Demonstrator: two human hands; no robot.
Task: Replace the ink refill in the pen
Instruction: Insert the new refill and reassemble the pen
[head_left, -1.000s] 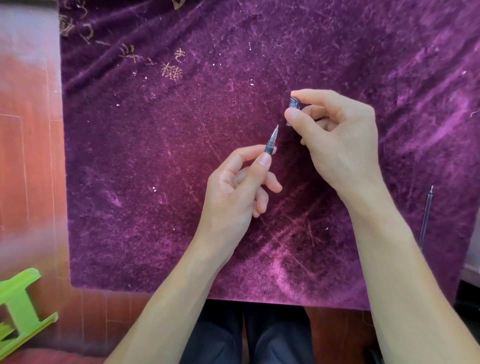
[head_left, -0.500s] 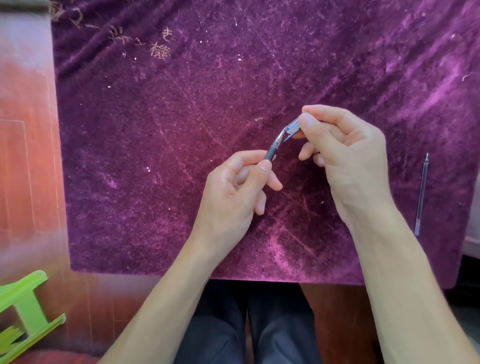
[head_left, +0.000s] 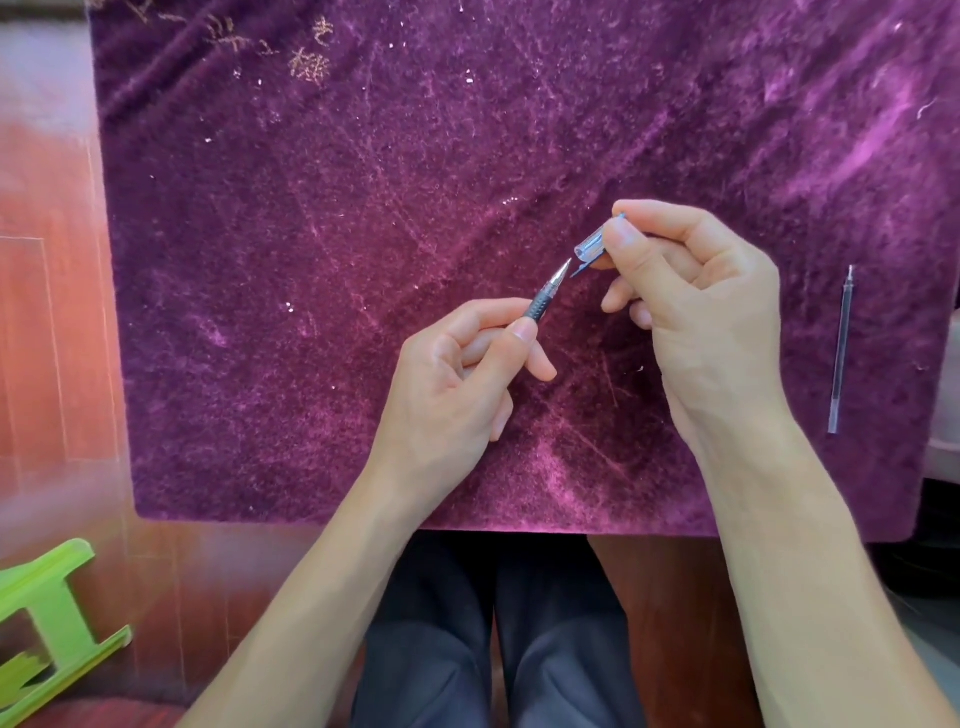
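My left hand (head_left: 457, 395) grips a pen (head_left: 548, 293) by its black ribbed grip, the silver tip pointing up and to the right. Most of the barrel is hidden inside the fist. My right hand (head_left: 696, 317) pinches a clear pen cap (head_left: 592, 249) with a blue clip between thumb and forefinger. The cap's open mouth faces the pen tip, a small gap apart. A thin clear ink refill (head_left: 841, 351) lies upright on the purple velvet cloth (head_left: 363, 208), to the right of my right hand.
The cloth covers a reddish wooden table (head_left: 52, 312). A green plastic object (head_left: 47, 618) sits at the lower left. My dark trousers (head_left: 493, 623) show below the cloth's front edge.
My right hand came down from above and turned the cap so its mouth faces the pen tip. The view has shifted a little; the left hand keeps the pen steady.
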